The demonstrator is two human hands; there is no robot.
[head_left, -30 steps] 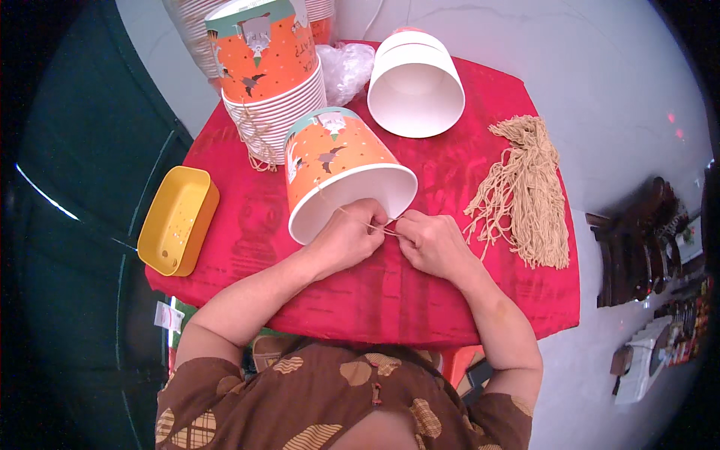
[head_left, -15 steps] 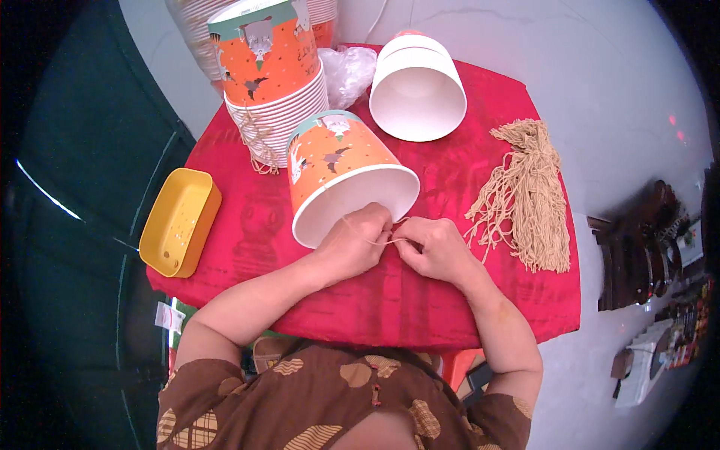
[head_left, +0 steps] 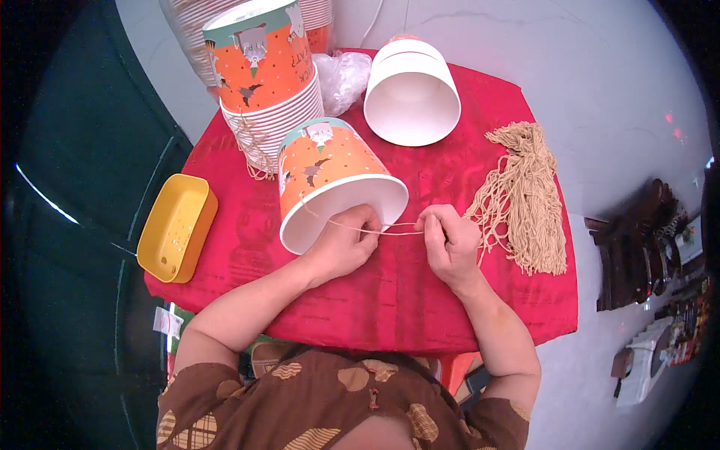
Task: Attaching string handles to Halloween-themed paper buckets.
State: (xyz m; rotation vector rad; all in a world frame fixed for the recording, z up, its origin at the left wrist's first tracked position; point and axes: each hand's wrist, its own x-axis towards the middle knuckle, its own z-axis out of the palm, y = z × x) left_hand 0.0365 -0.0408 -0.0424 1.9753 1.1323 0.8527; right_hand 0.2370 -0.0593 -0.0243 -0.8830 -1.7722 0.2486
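Observation:
An orange paper bucket (head_left: 330, 161) with a teal band lies tipped on the table, its white mouth toward me. My left hand (head_left: 346, 238) is closed at the lower part of that mouth, its curled fingers meeting a thin tan string (head_left: 401, 233). One strand runs from the bucket's left side across the back of this hand. A second strand leaves its fingertips. Both stretch rightward to my right hand (head_left: 451, 241), which pinches them above the red cloth. The left fingertips are partly hidden against the bucket's white inside.
A bundle of tan strings (head_left: 532, 199) lies at the right. A tall stack of paper buckets (head_left: 262, 82) stands at the back left, beside crumpled clear plastic (head_left: 341, 79). White-mouthed buckets (head_left: 412, 101) lie at the back. A yellow tray (head_left: 176, 229) sits on the red-covered table (head_left: 397, 307).
My right hand has moved right, away from my left, and the string between them is now drawn out straight. The bucket has shifted slightly left in view.

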